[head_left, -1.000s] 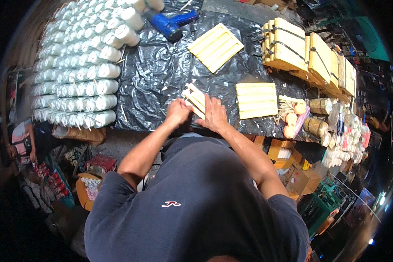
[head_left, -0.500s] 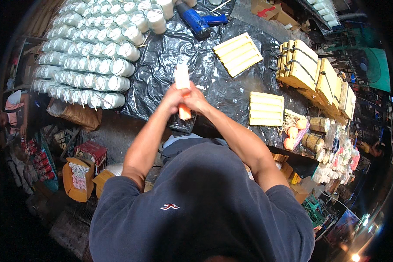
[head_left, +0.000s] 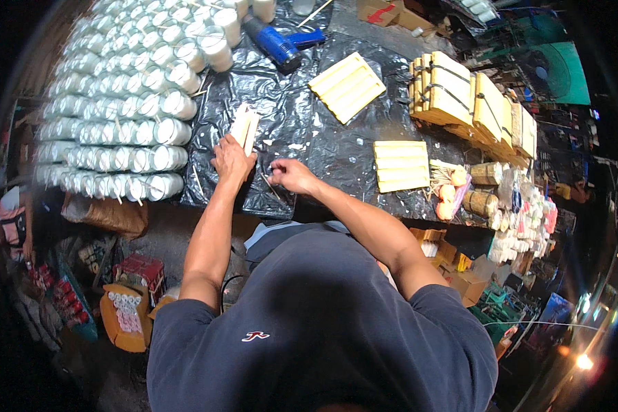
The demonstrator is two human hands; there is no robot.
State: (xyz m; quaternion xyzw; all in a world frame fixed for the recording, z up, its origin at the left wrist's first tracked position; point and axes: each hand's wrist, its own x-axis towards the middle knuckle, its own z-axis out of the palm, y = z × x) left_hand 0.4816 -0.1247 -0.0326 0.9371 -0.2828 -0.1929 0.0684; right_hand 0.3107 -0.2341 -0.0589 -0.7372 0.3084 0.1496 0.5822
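On the black plastic sheet (head_left: 302, 130) lies a pale oblong block (head_left: 245, 128) with lines running along its length. My left hand (head_left: 232, 159) grips its near end from above, hiding that part. Just to the right, my right hand (head_left: 294, 176) hovers low over the sheet with loosely curled fingers and a gap between thumb and forefinger. Nothing shows in it. A thin stick (head_left: 272, 187) lies by its thumb. Rows of white-filled glass jars (head_left: 172, 152) stand to the left of my left hand.
A blue heat gun (head_left: 276, 45) lies at the far side. Two yellow grooved moulds (head_left: 347, 86) rest on the sheet, with strapped yellow blocks (head_left: 450, 89) stacked beyond them at right. Orange balls (head_left: 446, 193) and wooden stick bundles (head_left: 486, 173) sit along the right edge.
Both hands were clasped around an upright-held pale piece with an orange glow. Now the hands are apart: the left has moved left, with the block down on the sheet, and the right has let go.
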